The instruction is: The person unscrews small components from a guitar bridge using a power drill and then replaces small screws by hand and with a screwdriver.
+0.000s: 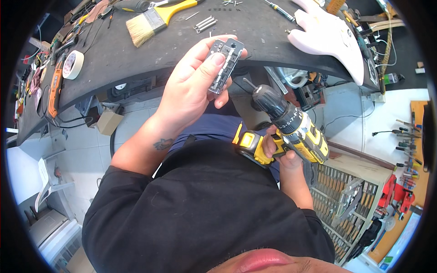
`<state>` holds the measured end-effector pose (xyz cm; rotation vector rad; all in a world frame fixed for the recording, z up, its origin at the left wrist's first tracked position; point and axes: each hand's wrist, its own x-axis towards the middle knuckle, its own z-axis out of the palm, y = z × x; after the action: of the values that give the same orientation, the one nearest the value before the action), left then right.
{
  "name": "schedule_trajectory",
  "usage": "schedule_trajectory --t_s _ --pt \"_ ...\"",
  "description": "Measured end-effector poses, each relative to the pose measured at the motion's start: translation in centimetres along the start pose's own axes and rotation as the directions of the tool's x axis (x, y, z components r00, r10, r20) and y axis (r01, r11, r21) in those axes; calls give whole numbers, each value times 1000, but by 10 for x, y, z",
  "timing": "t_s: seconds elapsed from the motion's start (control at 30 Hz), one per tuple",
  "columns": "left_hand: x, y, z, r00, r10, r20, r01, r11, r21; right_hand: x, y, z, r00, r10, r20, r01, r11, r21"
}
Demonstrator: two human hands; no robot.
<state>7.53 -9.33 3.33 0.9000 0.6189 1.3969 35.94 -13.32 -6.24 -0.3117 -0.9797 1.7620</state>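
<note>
Pinching a small metal plate firmly, the left hand tilts it by the bench's near edge, apparently for viewing; at right, the right hand wraps a yellow drill's handle, seemingly for control.

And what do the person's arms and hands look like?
The shirt has short black sleeves. The left forearm has a small dark tattoo. The left hand and right hand wear no gloves.

Grey metal part, slightly glossy yellow-and-black plastic drill, matt black cloth shirt.
</note>
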Motion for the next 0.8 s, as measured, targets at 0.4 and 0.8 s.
schedule_trajectory --t_s 0.4,0.8 --pt "-2 -2 5 999 -19 28 18 999 43 6 -8 6 1000 23 19 -21 996 -82" --pt "-3 -1 4 998 -11 59 6 997 72 6 -4 7 1000 1 -2 -1 998 -65"
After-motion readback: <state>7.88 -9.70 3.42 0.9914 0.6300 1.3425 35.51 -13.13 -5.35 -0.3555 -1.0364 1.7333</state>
